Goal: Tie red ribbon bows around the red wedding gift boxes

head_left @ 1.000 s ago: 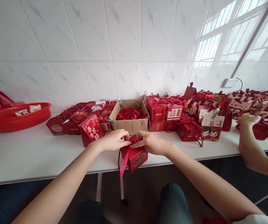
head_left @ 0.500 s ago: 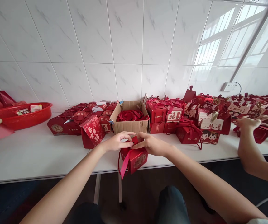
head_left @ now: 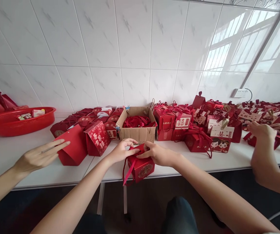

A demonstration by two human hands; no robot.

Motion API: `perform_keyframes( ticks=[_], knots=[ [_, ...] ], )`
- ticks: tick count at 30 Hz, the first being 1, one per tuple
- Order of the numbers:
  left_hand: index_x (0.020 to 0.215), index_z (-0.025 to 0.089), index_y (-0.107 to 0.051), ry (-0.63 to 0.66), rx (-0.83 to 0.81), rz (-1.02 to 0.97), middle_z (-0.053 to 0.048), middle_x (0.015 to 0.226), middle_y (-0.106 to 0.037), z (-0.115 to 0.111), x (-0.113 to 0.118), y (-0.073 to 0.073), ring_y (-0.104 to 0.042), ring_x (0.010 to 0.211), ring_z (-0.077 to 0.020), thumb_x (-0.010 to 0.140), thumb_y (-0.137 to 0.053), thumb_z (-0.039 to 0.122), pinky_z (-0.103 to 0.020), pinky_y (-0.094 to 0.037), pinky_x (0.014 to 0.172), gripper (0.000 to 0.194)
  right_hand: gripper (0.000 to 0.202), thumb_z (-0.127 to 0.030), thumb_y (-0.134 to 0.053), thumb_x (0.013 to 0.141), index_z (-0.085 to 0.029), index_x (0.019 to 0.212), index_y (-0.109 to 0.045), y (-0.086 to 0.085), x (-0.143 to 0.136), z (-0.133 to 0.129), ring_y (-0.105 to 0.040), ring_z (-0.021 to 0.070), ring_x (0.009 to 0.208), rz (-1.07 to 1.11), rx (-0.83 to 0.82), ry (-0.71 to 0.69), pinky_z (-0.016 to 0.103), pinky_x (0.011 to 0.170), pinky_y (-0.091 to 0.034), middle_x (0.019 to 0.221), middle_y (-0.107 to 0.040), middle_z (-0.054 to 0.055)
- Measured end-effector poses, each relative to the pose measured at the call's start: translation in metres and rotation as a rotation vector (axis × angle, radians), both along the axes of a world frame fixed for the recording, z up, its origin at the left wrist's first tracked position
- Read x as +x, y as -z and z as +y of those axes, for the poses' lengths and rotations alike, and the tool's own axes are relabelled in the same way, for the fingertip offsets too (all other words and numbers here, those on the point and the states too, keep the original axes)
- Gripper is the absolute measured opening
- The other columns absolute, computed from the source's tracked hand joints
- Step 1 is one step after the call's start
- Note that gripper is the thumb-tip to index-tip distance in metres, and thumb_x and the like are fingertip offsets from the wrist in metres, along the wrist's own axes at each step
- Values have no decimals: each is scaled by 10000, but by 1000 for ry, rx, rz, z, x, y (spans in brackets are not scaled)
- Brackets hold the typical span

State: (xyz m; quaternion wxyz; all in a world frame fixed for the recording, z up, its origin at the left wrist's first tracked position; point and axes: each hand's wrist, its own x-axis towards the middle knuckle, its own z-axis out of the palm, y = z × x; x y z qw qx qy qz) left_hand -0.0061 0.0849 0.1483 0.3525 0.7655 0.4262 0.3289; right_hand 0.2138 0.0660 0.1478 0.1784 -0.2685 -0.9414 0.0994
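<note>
A small red gift box [head_left: 143,169] with a round gold emblem sits at the table's front edge, a pink ribbon and a dark red cord hanging down its left side. My left hand [head_left: 123,152] pinches at the ribbon and cord on the top left of the box. From the right, my right hand [head_left: 158,154] has its fingers closed on the ribbon at the box's top. Just behind stands an open cardboard box [head_left: 137,134] holding red ribbons.
Red gift boxes [head_left: 164,122] crowd the back right, more [head_left: 97,138] stand left. A red plastic basket [head_left: 32,123] is far left. Another person's hand [head_left: 34,157] touches a red box [head_left: 73,146]; a co-worker's hands [head_left: 263,131] work at far right.
A person's hand from the left has set a red box beside the patterned one. My hands stay at the gift box, with its ribbon and top flap slightly shifted.
</note>
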Motion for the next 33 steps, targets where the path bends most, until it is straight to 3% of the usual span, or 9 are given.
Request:
perform_keyframes(
  ticks=[4, 8, 12, 18, 21, 25, 33],
  knots=[
    [679, 210, -555, -26, 69, 21, -75, 1115, -656, -9, -1, -2, -534, 1153, -268, 765, -651, 449, -412, -363, 1044, 271, 301, -26, -447, 872, -189, 950, -688, -4, -1, -2, -568, 140, 829, 272, -29, -1, 269, 766, -481, 935, -552, 56],
    [852, 220, -609, -20, 106, 42, -46, 1057, -674, -19, 4, -4, -580, 1078, -237, 804, -615, 423, -355, -433, 959, 209, 128, -130, -547, 844, -185, 959, -530, -6, -4, -3, -563, 137, 737, 477, -97, 170, 264, 654, -477, 868, -598, 28],
    [705, 201, -517, -54, 30, -17, -18, 893, -672, -23, 11, -7, -617, 865, -198, 792, -614, 417, -292, -477, 773, 252, 226, -214, -607, 823, -180, 1022, -506, -4, -2, -1, -565, 128, 676, 428, -185, 262, 260, 616, -467, 833, -617, 18],
    [612, 210, -347, -152, -5, -115, 3, 779, -654, -26, 21, -6, -595, 756, -171, 763, -630, 434, -255, -434, 650, 392, 142, -224, -653, 800, -170, 929, -630, -9, 3, -1, -602, 135, 728, 347, -229, 209, 248, 636, -468, 858, -691, 35],
    [612, 202, -421, -178, 14, -108, -1, 757, -656, -25, 23, 0, -602, 744, -179, 752, -640, 448, -270, -444, 665, 357, 61, -172, -628, 807, -162, 850, -670, -10, 3, 0, -606, 132, 707, 332, -234, 224, 245, 638, -464, 823, -705, 32],
    [662, 186, -564, -183, 20, -97, -22, 803, -686, -23, 23, 6, -636, 790, -206, 735, -658, 448, -297, -472, 707, 287, 138, -82, -591, 795, -165, 788, -701, -10, -3, 3, -602, 134, 702, 350, -184, 282, 246, 660, -455, 787, -712, 30],
    [580, 215, -503, -133, 41, -110, -40, 774, -708, -20, 19, 12, -641, 1041, -270, 722, -693, 423, -330, -468, 835, 315, 96, -137, -609, 793, -150, 768, -700, -7, 0, 10, -508, 105, 600, 339, -266, 348, 213, 591, -392, 650, -636, -9]
  ],
)
